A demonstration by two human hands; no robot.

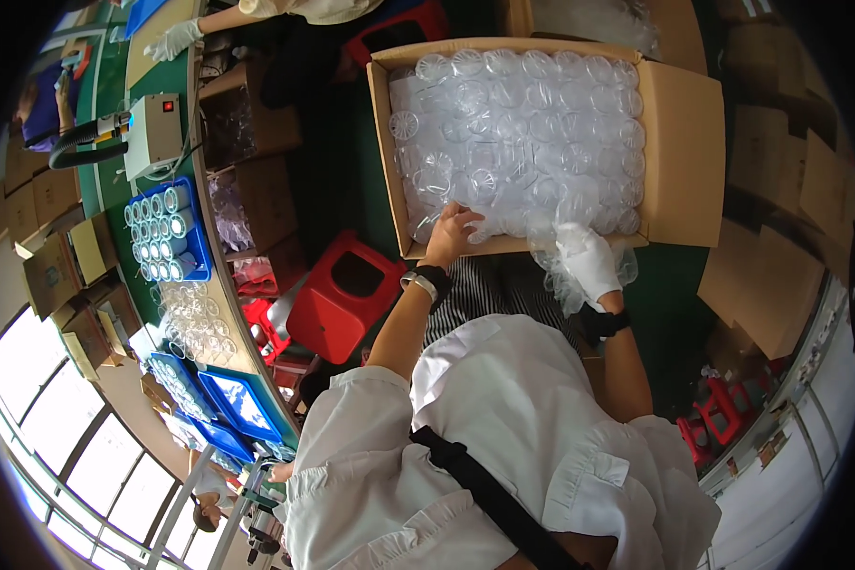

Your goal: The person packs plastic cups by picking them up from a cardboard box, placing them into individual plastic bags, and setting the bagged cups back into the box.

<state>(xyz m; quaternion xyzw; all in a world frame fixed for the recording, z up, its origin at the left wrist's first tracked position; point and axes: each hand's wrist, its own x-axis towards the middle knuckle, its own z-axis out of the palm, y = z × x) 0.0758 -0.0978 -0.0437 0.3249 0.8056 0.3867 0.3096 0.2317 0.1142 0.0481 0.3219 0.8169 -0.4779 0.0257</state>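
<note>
An open cardboard box (pixel 386 142) stands in front of me, filled with rows of round clear plastic pieces (pixel 503 123) that look like cups or lids, some with spoked patterns. Over its near edge, my bare left hand (pixel 452 231) reaches in with bent fingers against the clear plastic; what they pinch is too small to make out. My right hand (pixel 589 261), in a white glove, is closed on a crumpled clear plastic bag (pixel 566 288) at the near right corner. Part of the bag hangs outside the box.
A red stool (pixel 344 296) stands left of me. On the long bench are a blue tray (pixel 198 242) of white cylinders, loose clear pieces (pixel 196 323) and a grey machine (pixel 154 136). A co-worker's gloved hand (pixel 173 41) rests farther along. Cardboard boxes (pixel 768 275) lie right.
</note>
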